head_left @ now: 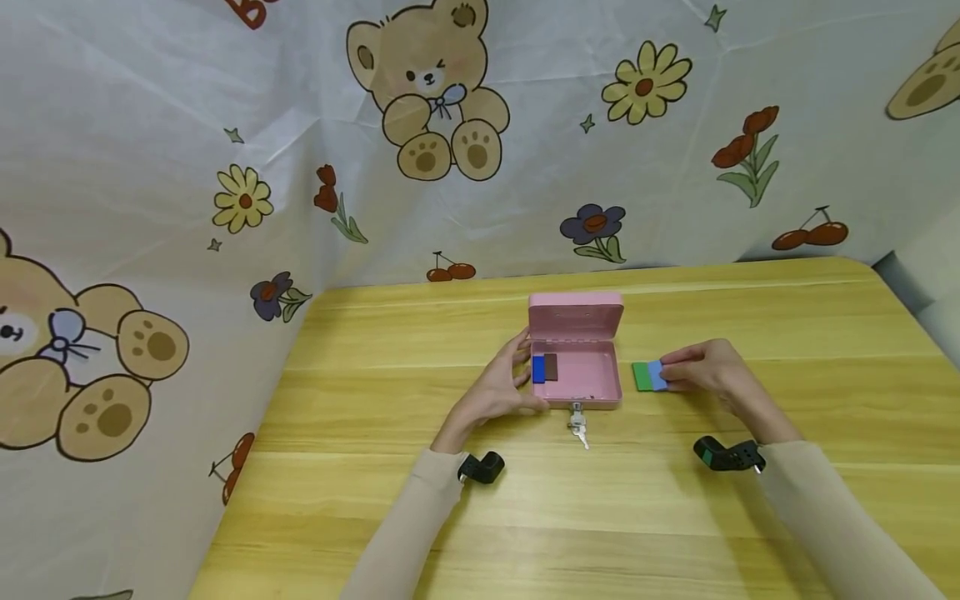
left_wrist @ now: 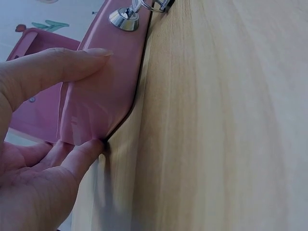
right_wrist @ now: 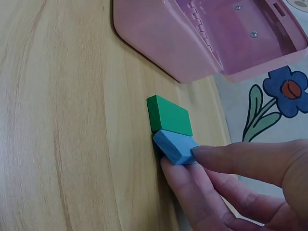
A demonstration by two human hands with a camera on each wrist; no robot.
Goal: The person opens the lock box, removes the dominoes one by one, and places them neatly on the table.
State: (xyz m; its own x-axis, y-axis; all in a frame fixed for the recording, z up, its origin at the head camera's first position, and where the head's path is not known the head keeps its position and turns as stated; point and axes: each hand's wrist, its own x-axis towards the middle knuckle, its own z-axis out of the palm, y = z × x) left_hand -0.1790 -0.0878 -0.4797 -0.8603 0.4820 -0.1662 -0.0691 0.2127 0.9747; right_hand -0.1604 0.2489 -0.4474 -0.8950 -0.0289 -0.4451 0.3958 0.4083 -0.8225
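Observation:
A pink metal cash box point(head_left: 619, 379) stands on the table with its lid point(head_left: 576, 317) raised. Inside, at the left, lie a blue block point(head_left: 538, 369) and a brown block point(head_left: 551, 367). My left hand point(head_left: 497, 385) grips the box's front left corner, the thumb on the front wall and the fingers along the side. To the right of the box, my right hand point(head_left: 707, 369) pinches a light blue block point(right_wrist: 177, 146) between thumb and fingers. That block is tilted, its edge right at a green block point(right_wrist: 171, 117) lying on the table.
Keys point(head_left: 578, 425) hang from the lock on the box's front. The wooden table point(head_left: 390, 367) ends at a printed cloth point(head_left: 540, 142) behind and at the left. A black wrist camera point(head_left: 480, 467) sits on the left wrist, another camera point(head_left: 727, 455) on the right.

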